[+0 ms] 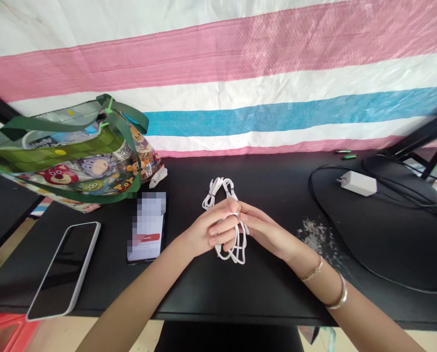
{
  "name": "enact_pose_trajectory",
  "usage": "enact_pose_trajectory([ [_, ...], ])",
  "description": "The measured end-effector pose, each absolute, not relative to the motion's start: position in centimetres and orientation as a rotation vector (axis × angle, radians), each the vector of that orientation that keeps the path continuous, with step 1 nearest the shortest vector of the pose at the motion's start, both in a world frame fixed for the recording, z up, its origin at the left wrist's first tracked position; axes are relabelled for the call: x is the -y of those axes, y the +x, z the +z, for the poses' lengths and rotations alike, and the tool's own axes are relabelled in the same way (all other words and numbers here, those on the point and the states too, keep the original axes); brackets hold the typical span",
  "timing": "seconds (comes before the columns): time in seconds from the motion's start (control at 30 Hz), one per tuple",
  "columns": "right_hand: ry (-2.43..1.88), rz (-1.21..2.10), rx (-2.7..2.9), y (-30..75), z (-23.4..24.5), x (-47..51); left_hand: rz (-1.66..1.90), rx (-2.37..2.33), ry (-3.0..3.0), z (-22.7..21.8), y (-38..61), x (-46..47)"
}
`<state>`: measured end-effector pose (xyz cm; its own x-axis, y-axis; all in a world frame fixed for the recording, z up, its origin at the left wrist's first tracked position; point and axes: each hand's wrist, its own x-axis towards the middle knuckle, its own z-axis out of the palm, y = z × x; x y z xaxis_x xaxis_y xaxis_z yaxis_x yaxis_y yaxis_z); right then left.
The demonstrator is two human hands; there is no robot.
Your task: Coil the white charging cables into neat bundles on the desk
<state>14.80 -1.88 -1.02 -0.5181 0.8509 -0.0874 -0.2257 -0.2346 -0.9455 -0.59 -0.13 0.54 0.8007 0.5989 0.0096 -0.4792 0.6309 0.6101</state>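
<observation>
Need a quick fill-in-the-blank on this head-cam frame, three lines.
1. The left hand and right hand clasp a coiled ____ cable.
2. Metal bangles circle the ____ wrist.
3. The dark-screened phone at the desk's left lies face ____.

Missing words: white; right; up.

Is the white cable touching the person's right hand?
Touching. The head view shows the coiled white cable running directly against the fingers of the right hand, with no gap where they meet.
</observation>
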Motion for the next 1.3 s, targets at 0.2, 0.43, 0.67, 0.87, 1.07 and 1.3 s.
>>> enact_pose_trajectory([
  [0.2,-0.770,1.898,1.147,14.62,-0.80,1.80,0.614,-0.178,0.656,0.37,-0.66,0.05],
  [0.43,-0.857,1.866,1.162,14.51,-0.60,1.74,0.634,-0.244,0.690,0.21,-0.72,-0.13],
  [0.67,-0.864,1.857,1.200,14.40,-0.51,1.70,0.639,-0.345,0.769,0.23,-0.70,-0.23],
  [0.87,-0.855,1.849,1.201,14.33,-0.73,1.69,0.634,-0.407,0.883,0.29,-0.74,-0.42],
  [1.07,-0.914,1.803,1.206,14.35,-0.80,1.67,0.631,-0.467,0.922,0.33,-0.80,-0.47],
  [1.3,-0.945,1.788,1.204,14.29,-0.62,1.66,0.626,-0.521,0.969,0.23,-0.89,-0.53],
])
